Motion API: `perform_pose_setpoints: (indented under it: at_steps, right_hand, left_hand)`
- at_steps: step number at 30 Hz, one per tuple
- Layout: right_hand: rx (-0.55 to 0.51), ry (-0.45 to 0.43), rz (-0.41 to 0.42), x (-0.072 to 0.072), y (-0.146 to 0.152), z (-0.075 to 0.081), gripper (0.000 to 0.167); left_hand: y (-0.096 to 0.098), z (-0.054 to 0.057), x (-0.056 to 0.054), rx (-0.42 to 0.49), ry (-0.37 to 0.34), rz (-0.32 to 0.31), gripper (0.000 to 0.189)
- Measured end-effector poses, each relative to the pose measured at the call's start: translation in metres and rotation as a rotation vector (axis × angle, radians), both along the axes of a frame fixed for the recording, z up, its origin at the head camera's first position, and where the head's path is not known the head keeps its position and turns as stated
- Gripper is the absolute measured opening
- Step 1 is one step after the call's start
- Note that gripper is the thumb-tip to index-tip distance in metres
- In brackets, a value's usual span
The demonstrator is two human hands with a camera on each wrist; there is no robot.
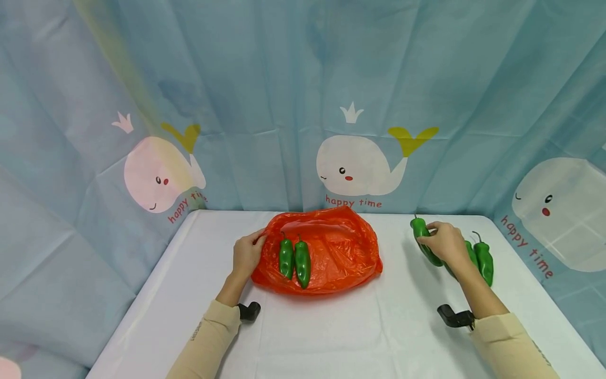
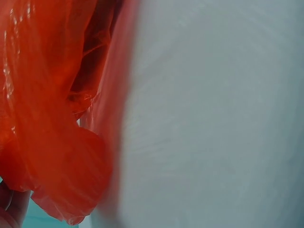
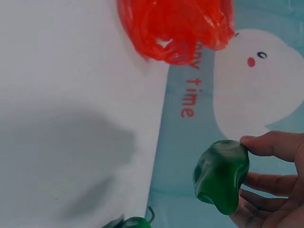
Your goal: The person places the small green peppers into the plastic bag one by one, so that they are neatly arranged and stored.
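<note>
White table [image 1: 326, 337], whale-printed curtain [image 1: 293, 105]

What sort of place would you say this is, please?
Probably a small staged recording spot, perhaps indoors: blue whale-print curtains hang behind and beside a white-topped table, and the person has black wrist-worn devices, likely cameras.

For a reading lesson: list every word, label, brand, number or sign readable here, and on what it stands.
"happy time": blue curtain, under the middle whale.
"happy time": same curtain, under the right whale.
"happy ti…e": same curtain, under the left whale, broken by a fold.
Too small to read: markings on the left sleeve and right sleeve.
</note>
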State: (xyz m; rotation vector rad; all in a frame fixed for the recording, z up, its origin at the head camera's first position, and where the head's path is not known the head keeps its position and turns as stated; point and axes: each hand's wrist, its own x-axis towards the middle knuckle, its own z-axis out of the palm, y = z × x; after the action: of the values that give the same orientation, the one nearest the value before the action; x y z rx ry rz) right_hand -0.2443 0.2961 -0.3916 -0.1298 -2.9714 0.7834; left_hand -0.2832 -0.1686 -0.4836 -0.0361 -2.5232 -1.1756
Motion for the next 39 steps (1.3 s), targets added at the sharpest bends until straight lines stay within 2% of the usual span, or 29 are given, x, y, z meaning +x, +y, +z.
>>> perform_pose_setpoints:
  at_steps: [9,17,26,39]
  right_hand:
    - [-0.022,0.007,0.014,0.000,-0.006,0.014,0.053]
    - [-0.045,0.005,0.021,-0.004,-0.010,0.025,0.055]
    - [-0.065,-0.004,0.033,-0.006,-0.016,0.023,0.055]
    - [-0.071,-0.019,0.032,-0.004,-0.022,0.025,0.056]
  left_hand:
    - [0.000,0.000,-0.002,0.028,0.035,0.009,0.029]
    - [0.002,0.001,-0.003,0.045,0.101,0.015,0.031]
    - [0.000,-0.002,-0.003,0.069,0.161,0.011,0.037]
    - [0.002,-0.002,-0.004,0.089,0.146,0.001,0.026]
